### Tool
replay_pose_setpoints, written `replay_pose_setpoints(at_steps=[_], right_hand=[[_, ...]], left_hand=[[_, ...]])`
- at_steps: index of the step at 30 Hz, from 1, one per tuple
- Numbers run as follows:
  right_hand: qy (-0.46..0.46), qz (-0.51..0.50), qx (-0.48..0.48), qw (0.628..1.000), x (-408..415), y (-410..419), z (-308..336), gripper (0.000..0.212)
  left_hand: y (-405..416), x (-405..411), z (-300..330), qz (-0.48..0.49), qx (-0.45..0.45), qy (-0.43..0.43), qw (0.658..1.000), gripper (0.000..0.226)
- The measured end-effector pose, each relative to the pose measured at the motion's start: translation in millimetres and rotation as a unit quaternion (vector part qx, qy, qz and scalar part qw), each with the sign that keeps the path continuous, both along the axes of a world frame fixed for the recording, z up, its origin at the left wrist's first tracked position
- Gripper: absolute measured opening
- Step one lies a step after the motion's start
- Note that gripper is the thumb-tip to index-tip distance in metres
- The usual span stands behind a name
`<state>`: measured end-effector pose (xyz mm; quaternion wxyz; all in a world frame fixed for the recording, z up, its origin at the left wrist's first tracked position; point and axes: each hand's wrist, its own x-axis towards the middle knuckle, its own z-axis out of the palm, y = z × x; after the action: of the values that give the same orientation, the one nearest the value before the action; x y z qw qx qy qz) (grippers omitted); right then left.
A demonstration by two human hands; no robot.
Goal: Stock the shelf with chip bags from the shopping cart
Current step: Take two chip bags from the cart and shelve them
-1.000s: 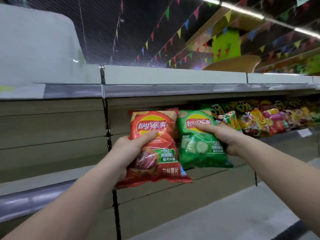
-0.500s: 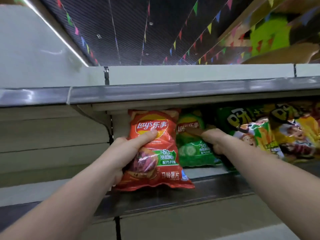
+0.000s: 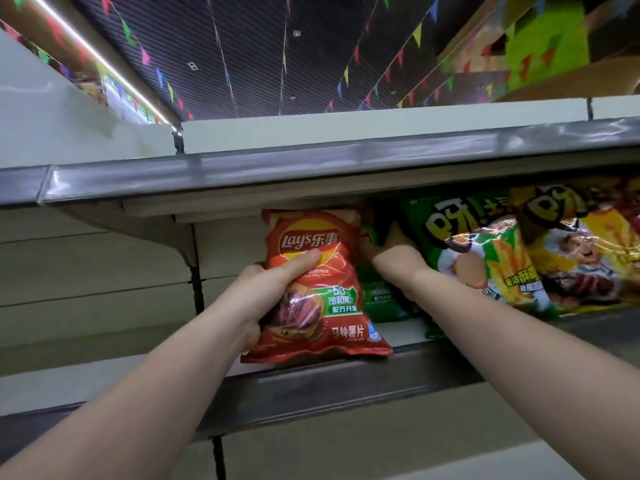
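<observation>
My left hand (image 3: pixel 270 292) grips a red Lay's chip bag (image 3: pixel 322 306) by its left side, thumb across the front. The bag stands upright with its bottom at the front lip of the shelf (image 3: pixel 311 386). My right hand (image 3: pixel 391 258) reaches deeper into the shelf and holds a green Lay's chip bag (image 3: pixel 377 299), which is mostly hidden behind the red bag and my wrist. The fingers of my right hand are out of sight behind the bags.
Green and yellow snack bags (image 3: pixel 485 258) fill the shelf to the right. The upper shelf's grey edge (image 3: pixel 311 168) overhangs just above the bags. A bracket and upright (image 3: pixel 194 271) stand left of the red bag, with bare back panels to the left.
Both hands have pushed forward toward the shelf. The green bag went further back, behind the red one, and the red bag's bottom now sits at the shelf's front lip.
</observation>
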<state>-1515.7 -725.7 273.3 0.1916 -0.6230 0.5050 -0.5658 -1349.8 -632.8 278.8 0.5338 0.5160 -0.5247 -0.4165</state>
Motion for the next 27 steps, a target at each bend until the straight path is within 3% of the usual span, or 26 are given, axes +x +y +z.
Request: replay_pose_setpoints(at_steps=[6, 15, 19, 22, 25, 27], right_hand=[[-0.045, -0.003, -0.070, 0.997, -18.7, 43.4, 12.5, 0.045], [0.118, -0.039, -0.098, 0.987, -36.3, 74.2, -11.1, 0.040], [0.154, -0.037, -0.088, 0.983, -35.9, 73.0, -26.6, 0.044], [0.131, -0.021, -0.084, 0.988, -34.4, 77.0, -25.9, 0.044], [0.147, -0.050, -0.109, 0.982, -32.0, 83.9, -19.9, 0.044], [0.160, -0.061, -0.138, 0.975, -27.0, 90.9, -14.6, 0.042]], left_hand=[[-17.5, -26.9, -6.9, -0.005, -0.037, 0.019, 0.999, 0.063], [-49.4, -66.8, -31.8, 0.069, -0.091, -0.038, 0.993, 0.069], [-47.0, -66.6, -33.1, 0.053, -0.093, -0.058, 0.993, 0.096], [-45.3, -62.4, -33.6, 0.033, -0.083, -0.058, 0.994, 0.102], [-35.3, -57.5, -30.5, 0.011, -0.064, -0.001, 0.998, 0.122], [-27.2, -52.4, -27.1, 0.009, -0.061, 0.032, 0.998, 0.118]])
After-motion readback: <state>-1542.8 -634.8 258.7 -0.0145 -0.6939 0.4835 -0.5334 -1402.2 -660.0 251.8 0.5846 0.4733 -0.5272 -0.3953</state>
